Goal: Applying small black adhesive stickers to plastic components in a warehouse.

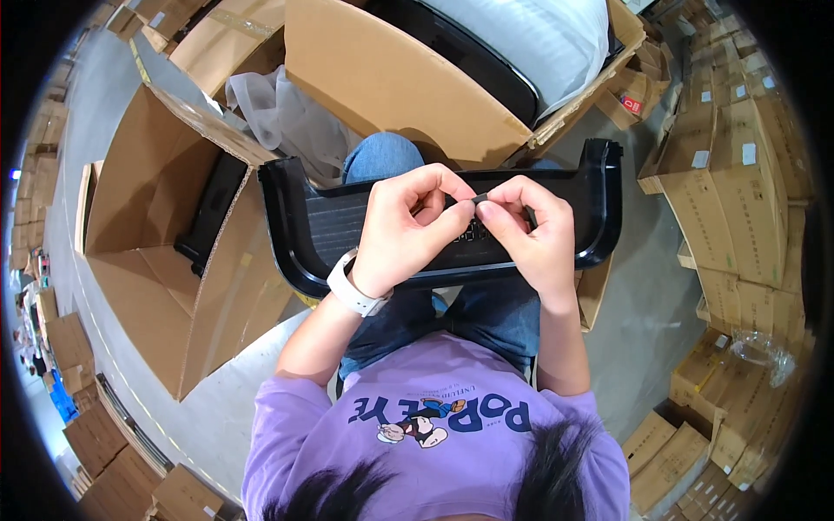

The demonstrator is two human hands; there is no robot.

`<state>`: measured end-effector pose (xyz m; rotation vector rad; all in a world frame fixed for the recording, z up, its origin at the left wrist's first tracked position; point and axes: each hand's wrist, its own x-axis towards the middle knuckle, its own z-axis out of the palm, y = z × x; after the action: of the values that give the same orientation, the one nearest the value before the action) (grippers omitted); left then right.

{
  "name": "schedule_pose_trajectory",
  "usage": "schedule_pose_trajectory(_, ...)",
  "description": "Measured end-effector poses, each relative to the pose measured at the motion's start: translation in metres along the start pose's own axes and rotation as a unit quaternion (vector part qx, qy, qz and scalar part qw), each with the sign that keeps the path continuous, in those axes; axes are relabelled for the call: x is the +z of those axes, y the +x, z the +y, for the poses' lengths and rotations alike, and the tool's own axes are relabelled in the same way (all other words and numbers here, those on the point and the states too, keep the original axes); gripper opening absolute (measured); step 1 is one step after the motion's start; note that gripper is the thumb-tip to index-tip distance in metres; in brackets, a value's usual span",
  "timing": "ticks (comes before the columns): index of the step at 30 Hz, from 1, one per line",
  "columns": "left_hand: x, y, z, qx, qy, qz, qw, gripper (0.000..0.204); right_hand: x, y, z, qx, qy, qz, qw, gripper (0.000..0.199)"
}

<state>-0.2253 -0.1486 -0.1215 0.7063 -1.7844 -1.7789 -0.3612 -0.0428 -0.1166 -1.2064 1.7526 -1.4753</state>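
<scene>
Across my lap lies a glossy black plastic panel, long and shallow, with raised curved ends. Over its middle my left hand and my right hand meet at their fingertips. Between both thumbs and forefingers I pinch a small dark piece, too small to name. Just below the fingers, a cluster of small pale-edged marks or slots shows on the panel, partly hidden by my hands. A white watch sits on my left wrist.
An open cardboard box ahead holds another black panel and white foam wrap. To the left stands an open carton with a black part inside. Stacked cartons line the right side.
</scene>
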Motion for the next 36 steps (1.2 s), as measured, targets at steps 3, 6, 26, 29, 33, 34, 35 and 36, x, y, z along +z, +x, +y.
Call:
schedule_pose_trajectory(3, -0.001, -0.003, -0.001, -0.012, -0.059, -0.034, 0.998, 0.01, 0.0, -0.001, 0.0, 0.101, 0.166, 0.001, 0.981, 0.01)
schedule_pose_trajectory(6, 0.002, -0.008, -0.006, -0.002, -0.085, -0.052, 0.995, 0.013, 0.008, -0.002, 0.002, 0.172, 0.479, -0.013, 0.861, 0.016)
schedule_pose_trajectory(26, 0.002, -0.014, -0.014, 0.142, 0.036, 0.039, 0.988, 0.012, 0.038, -0.016, 0.003, 0.213, 0.495, 0.022, 0.842, 0.017)
schedule_pose_trajectory(29, 0.0, -0.014, -0.016, 0.14, 0.021, 0.032, 0.989, 0.011, 0.04, -0.016, 0.001, 0.218, 0.489, 0.007, 0.845, 0.02)
schedule_pose_trajectory(33, -0.001, -0.015, -0.021, 0.123, -0.039, 0.025, 0.991, 0.01, 0.041, -0.017, 0.001, 0.222, 0.492, -0.01, 0.842, 0.023)
schedule_pose_trajectory(34, -0.002, -0.015, -0.022, 0.104, -0.07, 0.018, 0.992, 0.01, 0.041, -0.017, 0.0, 0.223, 0.492, -0.01, 0.842, 0.023)
schedule_pose_trajectory(35, -0.002, -0.015, -0.023, 0.104, -0.07, 0.018, 0.992, 0.01, 0.042, -0.017, 0.0, 0.223, 0.496, -0.017, 0.839, 0.023)
schedule_pose_trajectory(36, -0.002, -0.015, -0.024, 0.105, -0.072, 0.016, 0.992, 0.01, 0.042, -0.017, 0.0, 0.224, 0.501, -0.024, 0.836, 0.023)
